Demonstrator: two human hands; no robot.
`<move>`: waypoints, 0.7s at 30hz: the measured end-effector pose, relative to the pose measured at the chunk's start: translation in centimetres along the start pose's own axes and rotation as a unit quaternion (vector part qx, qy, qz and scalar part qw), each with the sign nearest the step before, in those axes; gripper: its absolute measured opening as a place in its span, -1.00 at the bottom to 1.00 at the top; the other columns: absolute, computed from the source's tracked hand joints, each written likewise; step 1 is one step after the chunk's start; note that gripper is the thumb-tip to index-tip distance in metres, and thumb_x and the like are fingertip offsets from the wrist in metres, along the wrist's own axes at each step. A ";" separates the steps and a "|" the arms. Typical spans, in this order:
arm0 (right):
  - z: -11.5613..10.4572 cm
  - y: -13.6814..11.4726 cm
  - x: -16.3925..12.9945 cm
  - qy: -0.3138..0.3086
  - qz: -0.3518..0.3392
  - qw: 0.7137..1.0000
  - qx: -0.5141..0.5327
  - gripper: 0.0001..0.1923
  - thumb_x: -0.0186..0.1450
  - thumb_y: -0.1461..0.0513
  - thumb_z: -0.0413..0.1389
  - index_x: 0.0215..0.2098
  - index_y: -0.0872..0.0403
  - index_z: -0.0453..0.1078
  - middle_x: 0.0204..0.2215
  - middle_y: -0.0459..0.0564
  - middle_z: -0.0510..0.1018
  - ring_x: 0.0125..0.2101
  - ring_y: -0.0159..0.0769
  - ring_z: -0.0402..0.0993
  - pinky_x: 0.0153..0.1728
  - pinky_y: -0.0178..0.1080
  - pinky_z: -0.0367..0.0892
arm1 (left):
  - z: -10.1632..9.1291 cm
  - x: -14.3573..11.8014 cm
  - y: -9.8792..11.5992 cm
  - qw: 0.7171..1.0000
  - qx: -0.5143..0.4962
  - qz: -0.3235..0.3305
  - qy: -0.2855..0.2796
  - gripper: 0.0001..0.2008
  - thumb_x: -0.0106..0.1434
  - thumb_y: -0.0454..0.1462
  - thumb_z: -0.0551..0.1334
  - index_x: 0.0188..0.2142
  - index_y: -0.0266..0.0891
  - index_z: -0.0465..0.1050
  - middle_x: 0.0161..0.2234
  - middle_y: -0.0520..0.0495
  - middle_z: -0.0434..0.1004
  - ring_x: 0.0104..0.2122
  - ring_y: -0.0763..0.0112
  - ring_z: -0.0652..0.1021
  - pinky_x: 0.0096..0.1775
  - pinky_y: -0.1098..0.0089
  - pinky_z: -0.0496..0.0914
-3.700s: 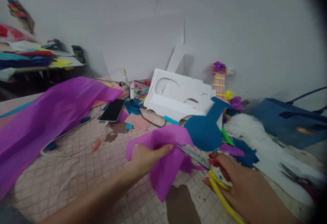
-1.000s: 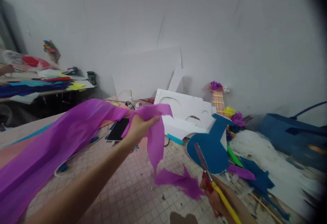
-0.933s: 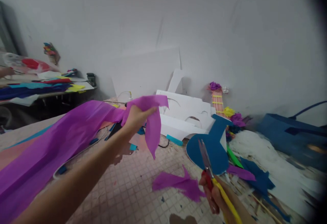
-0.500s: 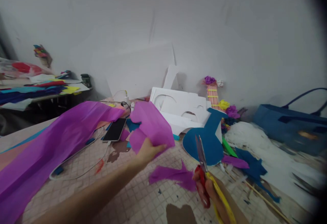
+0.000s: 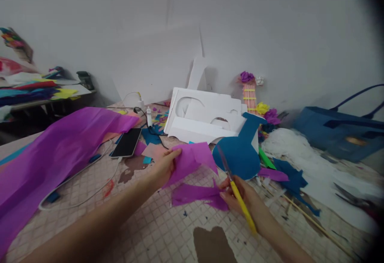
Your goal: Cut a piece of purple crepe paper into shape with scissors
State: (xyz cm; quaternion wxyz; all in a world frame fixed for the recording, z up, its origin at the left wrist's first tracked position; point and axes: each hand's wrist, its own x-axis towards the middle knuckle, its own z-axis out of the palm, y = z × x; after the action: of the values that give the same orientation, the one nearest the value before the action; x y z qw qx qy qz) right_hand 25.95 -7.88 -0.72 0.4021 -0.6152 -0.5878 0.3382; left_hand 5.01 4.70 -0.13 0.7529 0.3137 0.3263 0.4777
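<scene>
My left hand (image 5: 169, 166) pinches the left edge of a piece of purple paper (image 5: 193, 157), raised a little above the table. In my right hand (image 5: 240, 195) are scissors (image 5: 237, 199) with a yellow handle, their blades pointing up and away from me. The blades look closed and slightly blurred, in front of a blue vase-shaped cutout (image 5: 240, 157). Below the held paper, a torn purple scrap (image 5: 195, 195) lies on the table near my right fingers; I cannot tell whether they touch it.
Long purple sheet (image 5: 60, 151) at left, beside a phone (image 5: 126, 143) on a white cable. White cut card (image 5: 207, 113) lies at the back. On the right are white fibre (image 5: 288, 155), blue scraps (image 5: 289, 175), pliers (image 5: 354, 199) and a blue bag (image 5: 345, 135). A brown piece (image 5: 213, 245) lies near the front.
The purple paper has come down and turned in my left hand. My right hand has rotated, moving the scissors slightly left and up. The view has shifted a little.
</scene>
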 end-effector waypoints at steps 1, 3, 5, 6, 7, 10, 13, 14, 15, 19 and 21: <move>0.1 0.2 0.5 0.003 -0.006 1.000 -0.020 -0.75 0.14 0.11 0.12 -0.27 0.01 0.21 -0.42 -0.09 0.39 -0.46 -0.29 0.36 -0.48 -0.29 0.27 | 0.0 0.0 0.2 1.000 -0.012 -0.007 0.003 -0.94 0.09 -0.34 0.30 -0.42 -0.30 0.45 -0.52 0.01 0.54 -0.52 0.49 0.53 -0.43 0.53 0.40; 0.5 0.5 1.5 0.004 -0.015 0.998 -0.065 -0.79 0.12 0.21 0.12 -0.27 0.01 0.24 -0.40 -0.08 0.41 -0.42 -0.26 0.36 -0.44 -0.27 0.26 | -0.1 -0.1 0.4 0.999 -0.031 -0.022 0.005 -0.96 0.11 -0.38 0.27 -0.39 -0.32 0.45 -0.49 -0.02 0.55 -0.49 0.47 0.54 -0.37 0.51 0.43; 1.0 0.8 2.0 0.003 -0.022 0.994 -0.108 -0.82 0.09 0.27 0.12 -0.31 0.02 0.29 -0.40 -0.07 0.43 -0.40 -0.23 0.35 -0.41 -0.24 0.23 | -0.2 -0.4 0.3 0.998 -0.047 -0.032 -0.001 -0.95 0.10 -0.43 0.26 -0.39 -0.33 0.44 -0.48 -0.03 0.55 -0.47 0.47 0.55 -0.33 0.51 0.44; 1.2 0.9 2.1 0.006 -0.023 0.992 -0.126 -0.81 0.07 0.29 0.12 -0.31 0.02 0.30 -0.38 -0.06 0.44 -0.38 -0.21 0.36 -0.38 -0.21 0.22 | -0.3 -0.5 0.3 0.998 -0.054 -0.034 -0.006 -0.93 0.09 -0.45 0.26 -0.40 -0.33 0.44 -0.48 -0.03 0.55 -0.47 0.48 0.54 -0.32 0.52 0.43; 1.5 1.0 2.1 0.011 -0.022 0.990 -0.141 -0.78 0.05 0.30 0.13 -0.31 0.02 0.31 -0.36 -0.04 0.45 -0.35 -0.18 0.36 -0.35 -0.19 0.21 | -0.4 -0.6 0.3 0.998 -0.059 -0.035 -0.012 -0.92 0.09 -0.48 0.26 -0.41 -0.33 0.44 -0.48 -0.03 0.54 -0.47 0.49 0.54 -0.33 0.53 0.43; 2.2 1.3 1.9 0.025 -0.012 0.987 -0.160 -0.71 0.00 0.35 0.13 -0.29 0.02 0.30 -0.34 -0.01 0.47 -0.33 -0.15 0.38 -0.33 -0.17 0.22 | -0.6 -0.5 0.3 0.997 -0.070 -0.035 -0.025 -0.88 0.07 -0.53 0.24 -0.45 -0.33 0.42 -0.52 0.01 0.52 -0.51 0.54 0.52 -0.38 0.57 0.41; 1.9 1.6 1.8 0.025 -0.001 0.989 -0.145 -0.70 0.01 0.37 0.10 -0.28 -0.01 0.31 -0.41 -0.06 0.50 -0.41 -0.22 0.43 -0.41 -0.24 0.26 | -0.8 -0.5 0.5 0.996 -0.078 -0.032 -0.028 -0.86 0.07 -0.54 0.24 -0.46 -0.32 0.42 -0.54 0.03 0.51 -0.54 0.58 0.50 -0.42 0.61 0.38; 1.4 1.7 1.8 0.028 0.003 0.990 -0.138 -0.72 0.02 0.36 0.10 -0.28 -0.02 0.32 -0.42 -0.07 0.52 -0.43 -0.22 0.43 -0.44 -0.25 0.27 | -0.9 -0.5 0.6 0.996 -0.080 -0.031 -0.027 -0.86 0.07 -0.54 0.24 -0.46 -0.32 0.42 -0.54 0.04 0.51 -0.54 0.59 0.50 -0.43 0.61 0.38; 0.6 1.8 1.9 0.036 0.007 0.991 -0.131 -0.73 0.02 0.34 0.12 -0.29 -0.03 0.33 -0.43 -0.08 0.53 -0.43 -0.22 0.44 -0.44 -0.25 0.27 | -0.9 -0.5 0.6 0.996 -0.081 -0.032 -0.026 -0.86 0.07 -0.54 0.23 -0.47 -0.32 0.41 -0.54 0.03 0.50 -0.53 0.59 0.50 -0.43 0.61 0.37; -3.9 1.8 2.2 0.109 0.032 0.988 -0.100 -0.72 0.03 0.27 0.16 -0.25 0.00 0.37 -0.36 0.03 0.57 -0.37 -0.11 0.46 -0.37 -0.15 0.28 | -1.0 -0.9 0.3 0.994 -0.085 -0.052 -0.042 -0.88 0.07 -0.51 0.25 -0.46 -0.32 0.40 -0.53 0.02 0.50 -0.51 0.54 0.52 -0.40 0.55 0.39; -5.5 1.5 2.2 0.136 0.048 0.987 -0.071 -0.72 -0.02 0.22 0.24 -0.32 0.02 0.36 -0.46 0.01 0.55 -0.50 -0.16 0.41 -0.49 -0.20 0.23 | -0.9 -1.2 -0.1 0.992 -0.086 -0.067 -0.064 -0.87 0.05 -0.49 0.28 -0.42 -0.30 0.40 -0.49 0.02 0.52 -0.47 0.50 0.54 -0.35 0.51 0.41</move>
State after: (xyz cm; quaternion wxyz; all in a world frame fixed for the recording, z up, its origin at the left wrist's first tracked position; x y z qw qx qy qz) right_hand 31.65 -6.24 0.56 0.4172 -0.7098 -0.5200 0.2276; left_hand 3.92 3.70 -0.47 0.8267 0.2549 0.2553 0.4318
